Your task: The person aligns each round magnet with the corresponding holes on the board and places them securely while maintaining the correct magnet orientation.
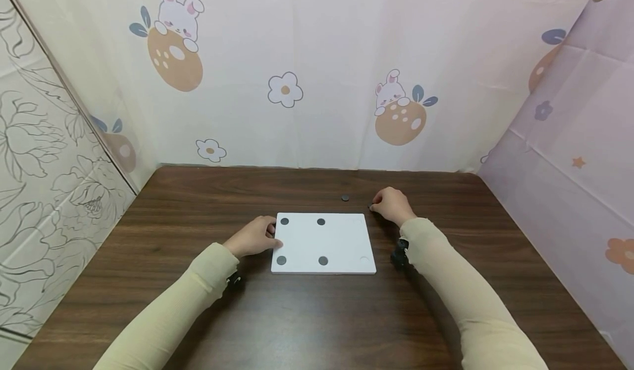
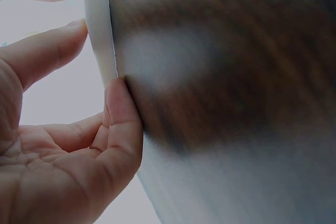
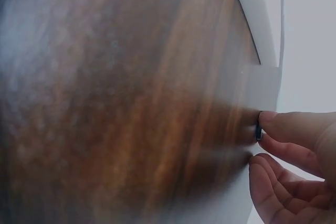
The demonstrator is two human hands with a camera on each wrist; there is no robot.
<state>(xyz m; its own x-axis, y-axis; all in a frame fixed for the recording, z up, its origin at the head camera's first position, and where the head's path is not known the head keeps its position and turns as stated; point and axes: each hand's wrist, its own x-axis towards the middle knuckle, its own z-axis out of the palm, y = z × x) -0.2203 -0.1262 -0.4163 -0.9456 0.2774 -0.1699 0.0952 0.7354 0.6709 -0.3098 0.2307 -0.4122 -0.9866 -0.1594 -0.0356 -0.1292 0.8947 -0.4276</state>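
A white rectangular board (image 1: pixel 342 243) lies flat on the brown table. Several dark round discs sit on its left and middle parts, one of them a front-left disc (image 1: pixel 281 260). Faint round outlines mark its right part, such as the front-right outline (image 1: pixel 365 259). My left hand (image 1: pixel 255 237) grips the board's left edge, thumb on top and fingertips at the side; the left wrist view shows this pinch close up. Beyond the board's back right corner, my right hand (image 1: pixel 393 203) pinches a small dark disc (image 3: pixel 259 127) between thumb and index finger, close over the table.
Another dark disc (image 1: pixel 345 197) lies loose on the table (image 1: pixel 317 315) behind the board, left of my right hand. A patterned curtain (image 1: pixel 327 117) hangs along the table's back edge. More patterned cloth (image 1: pixel 569 183) rises on the right side.
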